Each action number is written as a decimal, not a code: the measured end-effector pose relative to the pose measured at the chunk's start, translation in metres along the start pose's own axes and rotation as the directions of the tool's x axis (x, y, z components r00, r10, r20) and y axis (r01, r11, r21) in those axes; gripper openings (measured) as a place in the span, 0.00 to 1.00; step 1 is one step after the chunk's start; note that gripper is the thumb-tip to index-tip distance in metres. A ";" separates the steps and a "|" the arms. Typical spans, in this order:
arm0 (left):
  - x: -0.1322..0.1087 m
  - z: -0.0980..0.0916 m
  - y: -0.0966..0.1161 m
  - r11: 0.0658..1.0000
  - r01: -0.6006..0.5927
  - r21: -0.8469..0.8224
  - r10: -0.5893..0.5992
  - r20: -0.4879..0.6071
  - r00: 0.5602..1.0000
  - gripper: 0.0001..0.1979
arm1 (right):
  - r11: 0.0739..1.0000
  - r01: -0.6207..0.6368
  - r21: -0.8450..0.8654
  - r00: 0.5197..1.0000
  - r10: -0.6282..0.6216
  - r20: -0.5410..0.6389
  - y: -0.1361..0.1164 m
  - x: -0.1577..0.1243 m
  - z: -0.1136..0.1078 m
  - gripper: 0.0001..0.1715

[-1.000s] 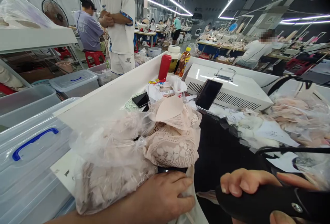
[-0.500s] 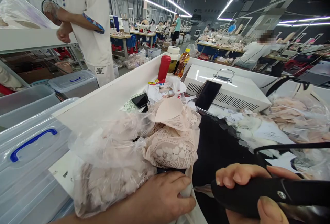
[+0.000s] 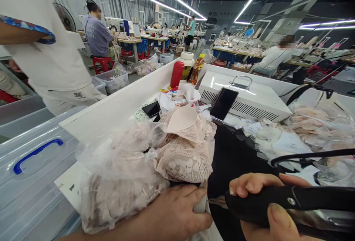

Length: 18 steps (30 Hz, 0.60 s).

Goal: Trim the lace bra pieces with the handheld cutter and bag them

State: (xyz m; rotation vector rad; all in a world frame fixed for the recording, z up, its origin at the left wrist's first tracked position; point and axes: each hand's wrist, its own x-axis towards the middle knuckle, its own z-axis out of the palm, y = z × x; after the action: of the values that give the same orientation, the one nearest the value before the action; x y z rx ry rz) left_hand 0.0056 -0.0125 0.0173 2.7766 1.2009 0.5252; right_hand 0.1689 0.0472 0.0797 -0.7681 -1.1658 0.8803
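My left hand (image 3: 177, 211) is at the bottom centre, its fingers curled over a strip of pale fabric (image 3: 215, 230), with a greyish-white bit showing between thumb and forefinger. Just beyond its fingers lies a beige lace bra (image 3: 184, 161) with moulded cups, and a loose beige cup pad (image 3: 181, 119) on top. Beside my left forearm sits a clear plastic bag (image 3: 122, 193) full of beige pieces. At the lower right my right hand (image 3: 266, 204) grips a black corded hand tool (image 3: 257, 202) with a shiny metal part. Its rounded tip points left, over the black work surface (image 3: 235, 159).
A black phone (image 3: 224, 103) leans against a white vented metal box (image 3: 244, 94). Behind the bra stand a red bottle (image 3: 176, 74), a lidded jar (image 3: 186, 65) and a drink bottle (image 3: 196, 69). Bagged beige pieces (image 3: 313, 117) lie right; a lidded bin (image 3: 36, 181) stands left. A person in white (image 3: 50, 59) stands nearby.
The person in white has moved left and leans over, exposing a seated person in purple behind. My right hand and the black tool have shifted slightly left. My left hand stays on the pale fabric.
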 end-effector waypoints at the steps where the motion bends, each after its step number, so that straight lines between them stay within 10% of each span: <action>1: 0.000 0.001 0.000 1.000 0.000 0.006 0.000 -0.011 1.000 0.10 | 1.000 0.002 0.003 1.000 -0.002 0.000 0.000 0.001 0.000 0.30; 18: 0.000 0.006 -0.001 1.000 0.029 -0.001 -0.029 -0.030 0.999 0.11 | 0.990 0.041 0.132 0.999 -0.041 -0.008 0.007 0.005 0.002 0.23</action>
State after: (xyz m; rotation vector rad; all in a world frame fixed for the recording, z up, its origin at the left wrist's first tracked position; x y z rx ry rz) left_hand 0.0074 -0.0110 0.0113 2.7560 1.2453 0.5666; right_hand 0.1662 0.0546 0.0766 -0.6361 -1.1035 0.9114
